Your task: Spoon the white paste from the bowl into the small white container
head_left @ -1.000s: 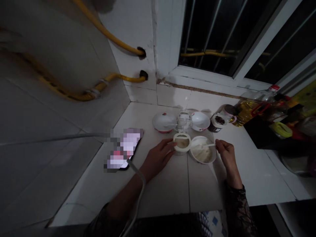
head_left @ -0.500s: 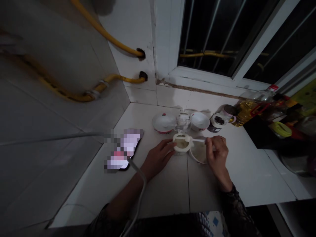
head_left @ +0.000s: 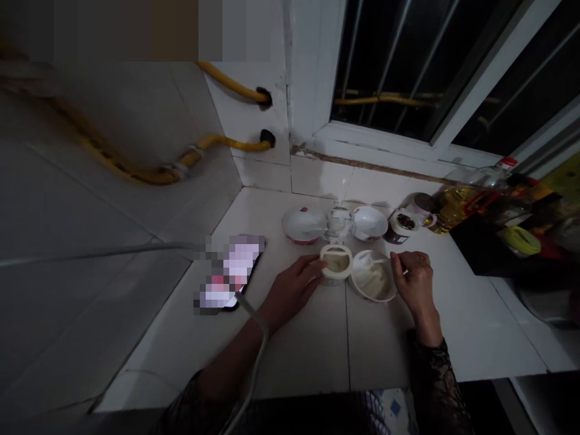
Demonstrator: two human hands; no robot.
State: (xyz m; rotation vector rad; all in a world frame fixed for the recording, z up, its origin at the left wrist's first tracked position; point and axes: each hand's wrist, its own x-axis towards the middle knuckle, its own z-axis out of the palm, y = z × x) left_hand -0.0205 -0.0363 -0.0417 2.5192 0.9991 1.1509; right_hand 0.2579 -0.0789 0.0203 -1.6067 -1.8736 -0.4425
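My left hand (head_left: 299, 279) is closed on the side of a small seasoning jar (head_left: 336, 250) with a cream rim, which stands on the counter. Its clear lid (head_left: 339, 225) is flipped back, and pale contents show inside. Pinched in my right hand (head_left: 413, 278) is a small white spoon (head_left: 379, 261), its bowl end over a white bowl (head_left: 354, 285) just right of the jar. Pale, powdery-looking stuff covers the bowl's bottom. The spoon's tip is blurred, so I cannot tell what lies on it.
Behind the jar stand two more bowls (head_left: 296, 225) (head_left: 370, 222). To the right are a dark-filled jar (head_left: 402, 227), an oil bottle (head_left: 448, 205) and a black box (head_left: 478, 244). A phone (head_left: 240, 266) with a grey cable (head_left: 259, 356) lies left, the cable crossing my left forearm.
My right hand has moved right with the spoon, from above the jar to over the bowl. My left hand keeps its hold on the jar.
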